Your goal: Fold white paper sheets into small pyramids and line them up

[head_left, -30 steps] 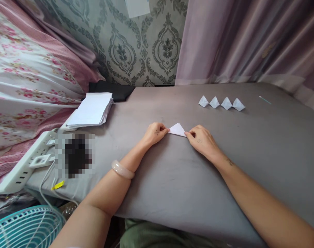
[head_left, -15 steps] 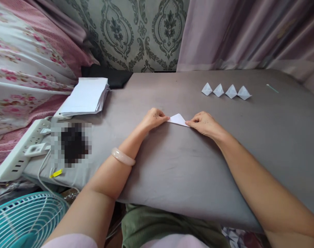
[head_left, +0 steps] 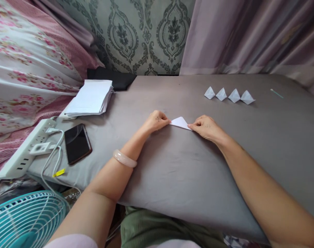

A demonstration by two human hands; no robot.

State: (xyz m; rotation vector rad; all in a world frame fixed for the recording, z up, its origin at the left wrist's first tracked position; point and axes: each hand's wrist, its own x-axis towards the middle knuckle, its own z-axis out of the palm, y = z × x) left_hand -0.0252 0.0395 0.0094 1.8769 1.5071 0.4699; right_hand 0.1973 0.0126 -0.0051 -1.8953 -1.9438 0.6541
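A small white folded paper [head_left: 180, 122], triangular in outline, lies between my hands just above or on the grey cloth. My left hand [head_left: 157, 121] pinches its left corner between thumb and fingers. At the opposite corner my right hand [head_left: 205, 127] is closed in a pinch too. The paper's long edge faces me and its peak points away. Beyond my right hand, several folded white paper shapes [head_left: 234, 95] stand in a row, each with a pointed top.
A stack of white paper [head_left: 91, 96] sits at the back left, before a black folded item [head_left: 118, 78]. Left of my arm are a phone [head_left: 78, 143], a power strip [head_left: 24, 148] with cables, and a turquoise fan [head_left: 30, 220]. A thin green stick [head_left: 277, 93] lies far right.
The view has shifted slightly, so everything sits a little lower and to the right. Both hands keep their pinch on the folded paper.
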